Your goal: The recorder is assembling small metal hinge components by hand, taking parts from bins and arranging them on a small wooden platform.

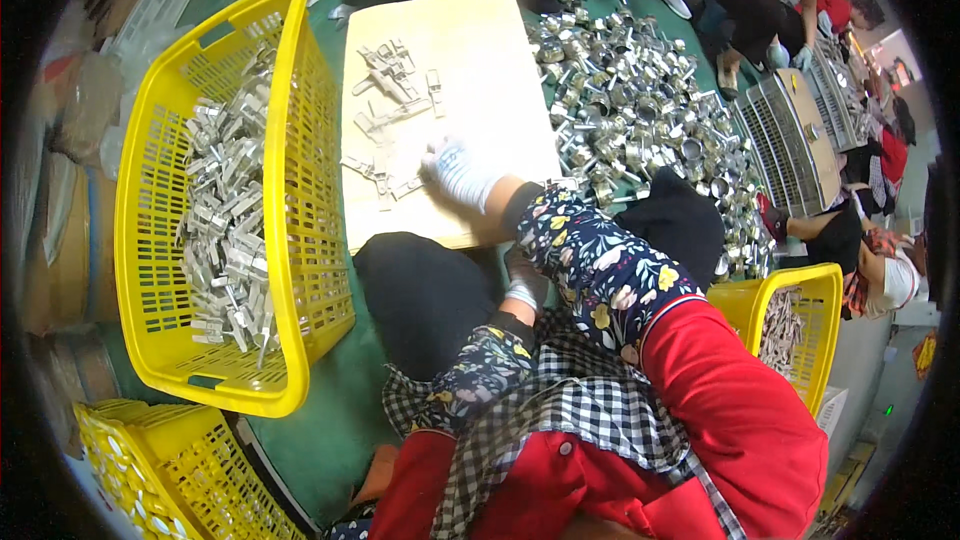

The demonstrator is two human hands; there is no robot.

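Metal pieces (pixel 397 88) | cream board (pixel 490 70) | left of and beyond right hand (pixel 463 175)

Metal clips (pixel 435 93) lie on the board (pixel 455 45), with a basket (pixel 296 190) of more to its left and heaped fittings (pixel 640 105) to its right.

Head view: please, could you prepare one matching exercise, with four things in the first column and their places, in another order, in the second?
1. right hand
2. large yellow basket
3. shiny metal parts
4. cream board

A. heaped on the green floor
B. between basket and heap
C. over the board
D. left of the board

Right pairs: 1-C, 2-D, 3-A, 4-B.
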